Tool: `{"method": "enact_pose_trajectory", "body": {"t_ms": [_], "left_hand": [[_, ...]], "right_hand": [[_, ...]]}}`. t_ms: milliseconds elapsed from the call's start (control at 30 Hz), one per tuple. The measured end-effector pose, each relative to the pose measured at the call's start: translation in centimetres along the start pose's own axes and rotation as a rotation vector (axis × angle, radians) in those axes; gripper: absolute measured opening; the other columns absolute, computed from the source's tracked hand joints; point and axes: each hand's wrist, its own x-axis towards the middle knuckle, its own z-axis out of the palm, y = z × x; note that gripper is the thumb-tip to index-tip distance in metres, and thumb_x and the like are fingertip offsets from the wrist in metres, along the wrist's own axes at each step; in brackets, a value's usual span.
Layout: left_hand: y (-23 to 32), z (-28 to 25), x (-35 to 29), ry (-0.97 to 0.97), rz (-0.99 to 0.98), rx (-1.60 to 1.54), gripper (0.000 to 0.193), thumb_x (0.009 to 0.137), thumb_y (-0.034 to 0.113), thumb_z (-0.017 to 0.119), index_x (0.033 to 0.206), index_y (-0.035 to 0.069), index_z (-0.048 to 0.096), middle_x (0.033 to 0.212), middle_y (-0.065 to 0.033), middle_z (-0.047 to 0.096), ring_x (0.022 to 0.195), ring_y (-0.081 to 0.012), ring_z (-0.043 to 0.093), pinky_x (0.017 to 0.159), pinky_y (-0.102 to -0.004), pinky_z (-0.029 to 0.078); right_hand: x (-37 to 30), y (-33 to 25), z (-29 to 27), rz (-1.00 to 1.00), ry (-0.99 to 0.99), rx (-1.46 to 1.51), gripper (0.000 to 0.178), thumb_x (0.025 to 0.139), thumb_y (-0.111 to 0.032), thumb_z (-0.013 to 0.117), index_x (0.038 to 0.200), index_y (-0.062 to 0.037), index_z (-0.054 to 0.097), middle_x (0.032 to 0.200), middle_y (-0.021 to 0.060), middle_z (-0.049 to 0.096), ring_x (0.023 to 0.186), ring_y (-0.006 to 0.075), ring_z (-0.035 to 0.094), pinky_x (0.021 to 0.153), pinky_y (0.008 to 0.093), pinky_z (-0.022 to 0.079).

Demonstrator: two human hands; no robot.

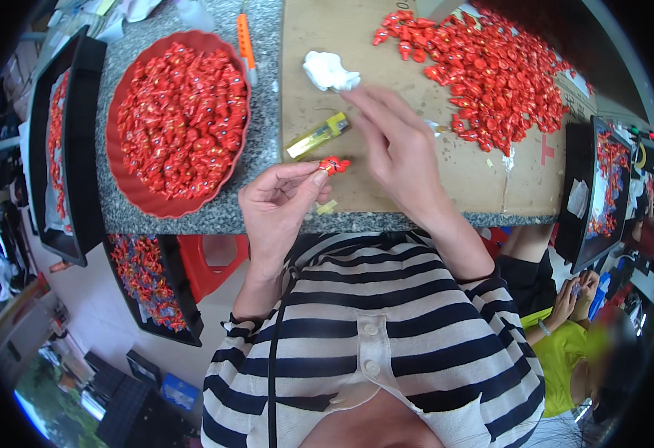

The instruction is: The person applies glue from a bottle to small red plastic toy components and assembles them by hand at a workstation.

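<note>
My left hand (278, 205) pinches a small red figurine (334, 165) with gold and dark marks between thumb and fingertips. It is held just over the near part of the brown cardboard sheet (446, 190). My right hand (401, 149) is above the cardboard, a little blurred, its fingers stretched out and apart. Its fingertips are at the lower edge of a crumpled white cloth or tissue (328, 71); whether they touch it I cannot tell. Between the hands lies a yellow-green, see-through flat packet or case (318, 137).
A red scalloped bowl (114, 149) full of red pieces stands at left, beside an orange cutter (245, 41). Loose red pieces (491, 82) are heaped at far right. Black trays (80, 149) flank the grey speckled table (267, 123). A person in yellow-green (555, 358) sits at right.
</note>
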Motion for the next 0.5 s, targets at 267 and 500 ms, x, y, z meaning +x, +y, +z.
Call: {"method": "enact_pose_trajectory", "body": {"t_ms": [267,500], "left_hand": [[0.6,-0.7,-0.2,0.066,0.068,0.007,0.013,0.078,-0.004,0.058,0.091,-0.004,0.059,0.077,-0.0117,0.063,0.064,-0.0134,0.062,0.059,-0.0227,0.051],[0.6,-1.1,0.0,0.024,0.073,-0.026,0.015,0.077,-0.005,0.060,0.091,-0.006,0.060,0.080,-0.0112,0.063,0.069,-0.0123,0.062,0.062,-0.0217,0.051]], "right_hand": [[3.6,1.8,2.7,-0.048,0.001,-0.400,0.024,0.076,-0.004,0.057,0.100,-0.0033,0.058,0.084,0.0135,0.059,0.065,0.0291,0.057,0.055,0.0348,0.046],[0.0,-3.2,-1.9,0.173,-0.311,0.185,0.029,0.072,-0.005,0.065,0.100,-0.0029,0.061,0.081,0.0008,0.058,0.058,0.0027,0.043,0.047,0.0170,0.032]]}}
